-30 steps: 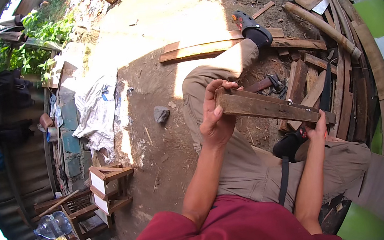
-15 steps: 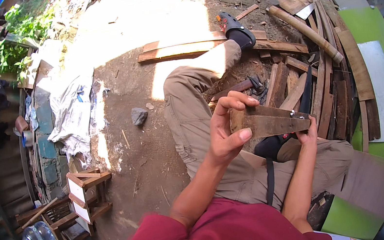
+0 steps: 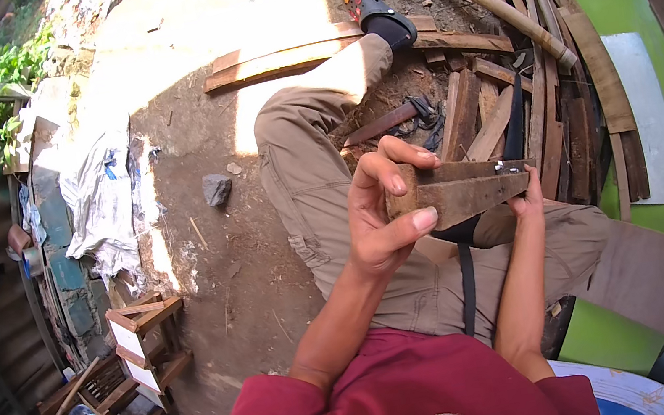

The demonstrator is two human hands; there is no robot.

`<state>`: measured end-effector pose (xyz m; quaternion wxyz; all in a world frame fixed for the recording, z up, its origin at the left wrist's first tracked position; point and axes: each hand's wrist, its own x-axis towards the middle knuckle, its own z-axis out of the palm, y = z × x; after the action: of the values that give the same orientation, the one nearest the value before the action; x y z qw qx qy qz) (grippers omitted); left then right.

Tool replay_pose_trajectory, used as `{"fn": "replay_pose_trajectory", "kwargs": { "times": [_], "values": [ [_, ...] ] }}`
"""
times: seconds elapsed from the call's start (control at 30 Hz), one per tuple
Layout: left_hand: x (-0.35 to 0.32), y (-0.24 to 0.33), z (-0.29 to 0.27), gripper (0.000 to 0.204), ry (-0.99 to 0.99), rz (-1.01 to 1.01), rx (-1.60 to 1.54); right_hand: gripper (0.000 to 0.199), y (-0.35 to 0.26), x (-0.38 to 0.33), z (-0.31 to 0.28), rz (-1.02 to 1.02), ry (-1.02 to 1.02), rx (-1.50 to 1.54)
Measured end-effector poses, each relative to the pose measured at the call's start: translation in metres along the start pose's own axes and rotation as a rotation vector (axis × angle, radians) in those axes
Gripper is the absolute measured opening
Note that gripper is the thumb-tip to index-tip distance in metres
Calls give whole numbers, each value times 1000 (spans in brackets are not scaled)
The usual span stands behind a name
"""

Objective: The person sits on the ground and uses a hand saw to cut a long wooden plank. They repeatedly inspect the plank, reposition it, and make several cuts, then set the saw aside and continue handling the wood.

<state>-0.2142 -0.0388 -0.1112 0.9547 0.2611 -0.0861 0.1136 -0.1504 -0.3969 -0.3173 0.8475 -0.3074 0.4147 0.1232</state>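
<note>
A brown piece of wood [image 3: 467, 199] is held up in front of my lap, pointing away to the right. Small shiny metal bits sit on top near its right end. My left hand [image 3: 387, 208] grips the near left end, thumb on the side and fingers curled over the top. At the far right end my right hand [image 3: 526, 195] closes on the wood; most of its fingers are hidden behind it. Below both hands are my bent legs in brown trousers [image 3: 311, 176].
Wood offcuts [image 3: 464, 117] and a bamboo pole [image 3: 505, 17] lie beyond my right hand, with a long dark strip [image 3: 516, 122] among them. Planks [image 3: 277, 60] lie by my foot. Leftward are a grey stone [image 3: 216, 189], a white cloth [image 3: 101, 206] and a small wooden frame [image 3: 149, 352].
The surroundings have shifted left and slightly up in view. The wood stays between both hands and has tilted slightly, its right end a little higher in view.
</note>
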Motion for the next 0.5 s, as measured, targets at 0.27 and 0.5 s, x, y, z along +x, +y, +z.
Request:
{"fn": "replay_pose_trajectory", "kwargs": {
  "times": [0.27, 0.5],
  "values": [
    [2, 3, -11, 39, 25, -21, -26, 35, 7, 1, 6, -64, 66, -19],
    [4, 26, -83, 52, -156, 10, 9, 36, 46, 12, 26, -222, 151, 71]
  ]
}}
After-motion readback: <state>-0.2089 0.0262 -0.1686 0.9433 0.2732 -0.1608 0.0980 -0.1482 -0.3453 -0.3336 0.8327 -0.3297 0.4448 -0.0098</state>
